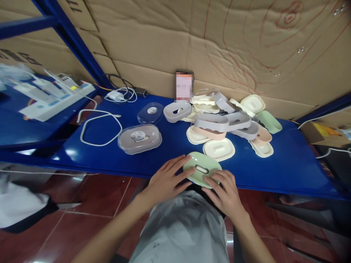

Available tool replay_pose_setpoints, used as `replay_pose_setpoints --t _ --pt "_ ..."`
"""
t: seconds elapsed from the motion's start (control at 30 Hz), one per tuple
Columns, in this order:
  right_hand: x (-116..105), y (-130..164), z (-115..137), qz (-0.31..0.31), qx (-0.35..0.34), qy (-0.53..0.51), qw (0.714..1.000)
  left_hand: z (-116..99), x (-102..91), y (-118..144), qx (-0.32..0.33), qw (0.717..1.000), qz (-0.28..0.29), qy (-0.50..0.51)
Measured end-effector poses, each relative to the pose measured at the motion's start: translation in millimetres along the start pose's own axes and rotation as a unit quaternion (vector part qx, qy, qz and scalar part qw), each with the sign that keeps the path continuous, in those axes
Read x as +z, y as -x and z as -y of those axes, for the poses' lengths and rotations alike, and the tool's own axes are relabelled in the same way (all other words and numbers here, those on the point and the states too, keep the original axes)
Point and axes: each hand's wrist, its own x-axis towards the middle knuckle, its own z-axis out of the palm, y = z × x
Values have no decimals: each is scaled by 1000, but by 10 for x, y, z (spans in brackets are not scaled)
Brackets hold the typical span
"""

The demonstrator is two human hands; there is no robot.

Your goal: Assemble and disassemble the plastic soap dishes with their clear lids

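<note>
At the front edge of the blue table, my left hand and my right hand hold a light green oval soap dish between them. A pale insert shows in the slot at its middle. My left fingers press on the dish's left side, and my right fingers lie over its lower right rim; the fingertips beneath are hidden. Just behind it lies a cream oval tray. Farther back is a pile of grey dishes, with peach dishes and another green dish among them.
A lidded, labelled dish and a clear lid lie on the left of the blue table. Beyond them are a white cable and a charger. A phone leans against the cardboard wall.
</note>
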Motion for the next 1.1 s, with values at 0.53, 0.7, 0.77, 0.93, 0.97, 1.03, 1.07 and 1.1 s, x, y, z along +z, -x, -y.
replay_pose_setpoints --t 0.53,0.7,0.77,0.93,0.97,1.03,1.07,1.1 --pt "-109 -312 -296 15 9 -2 1000 -23 8 -13 -52 998 -39 24" --pt "-149 -877 -721 -9 40 141 989 -48 -8 -26 -80 994 -66 24" --pt "-53 -1078 -815 27 5 162 986 -47 -14 -29 -85 993 -75 24" --pt "232 -1399 -738 86 -92 177 976 -37 -21 -43 -77 993 -85 21" --pt "267 -1448 -699 88 -97 186 974 -38 -23 -46 -76 993 -84 17" --pt "307 -1543 -644 90 -97 206 969 -44 -29 -51 -78 994 -78 5" --pt "314 -1589 -633 91 -96 213 968 -48 -34 -51 -78 994 -74 1" --pt "315 -1633 -634 93 -93 217 967 -53 -40 -50 -78 994 -70 -2"
